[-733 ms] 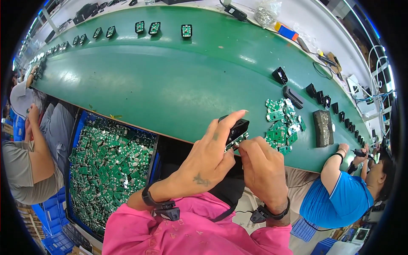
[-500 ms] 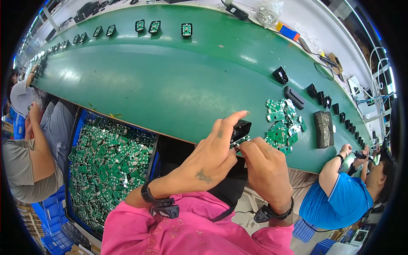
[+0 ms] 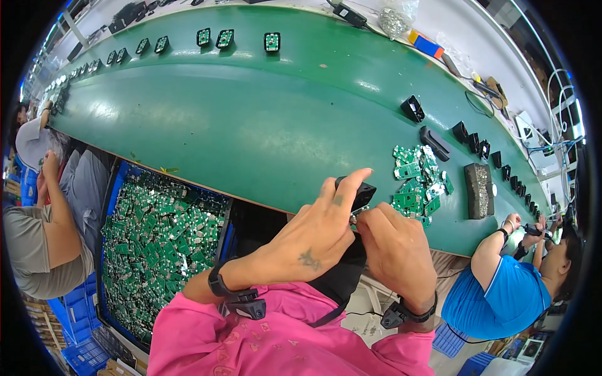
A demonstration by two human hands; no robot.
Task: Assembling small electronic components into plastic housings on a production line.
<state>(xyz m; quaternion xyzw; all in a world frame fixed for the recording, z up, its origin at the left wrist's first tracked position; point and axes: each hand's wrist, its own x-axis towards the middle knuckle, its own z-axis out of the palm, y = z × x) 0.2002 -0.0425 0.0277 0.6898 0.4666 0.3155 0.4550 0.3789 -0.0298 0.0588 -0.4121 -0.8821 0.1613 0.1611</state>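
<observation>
Above the table's near edge, my left hand (image 3: 318, 227) grips a black plastic housing (image 3: 365, 195), its index finger stretched along the far side. My right hand (image 3: 396, 243) is closed, thumb and fingers pinched right against the housing's near end. A small shiny bit shows between the hands, but the right fingers cover most of it, so I cannot make out what they hold. Just beyond the right hand lies a loose pile of green circuit boards (image 3: 411, 188) on the green table (image 3: 251, 125).
A black oblong case (image 3: 435, 143), an open black housing (image 3: 412, 109) and a dark rough block (image 3: 479, 191) surround the board pile. More housings with boards (image 3: 271, 42) line the table's far side. At my left stands a bin full of boards (image 3: 163, 244). Co-workers (image 3: 498, 294) sit on both sides.
Both hands have shifted slightly to the right with the housing, which has turned so its closed outer side shows more. The green board edge seen between the hands is now mostly hidden.
</observation>
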